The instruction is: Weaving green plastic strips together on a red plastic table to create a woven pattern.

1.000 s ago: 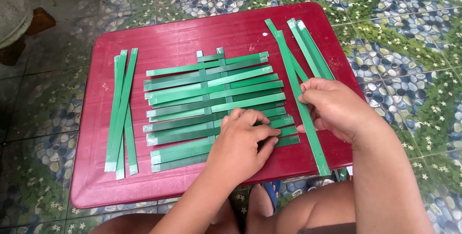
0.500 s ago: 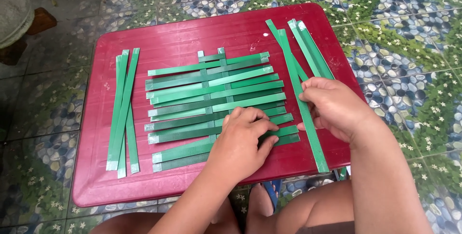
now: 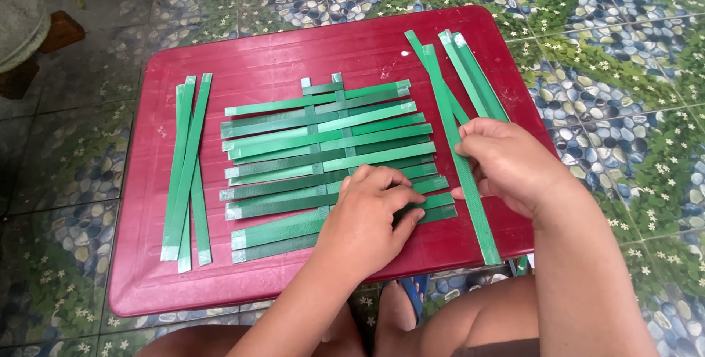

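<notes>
The left hand [image 3: 365,219] is lying flat, fingers spread and pressing on the lower right part of the woven mat of green strips [image 3: 330,153] in the middle of the red plastic table [image 3: 257,56]. Compared with a second ago it has barely shifted. The right hand [image 3: 507,162] is pinching a long green strip [image 3: 459,159] just beside the mat's right edge, much as before, so the weave looks unchanged. Spare strips [image 3: 187,166] are lying at the table's left.
</notes>
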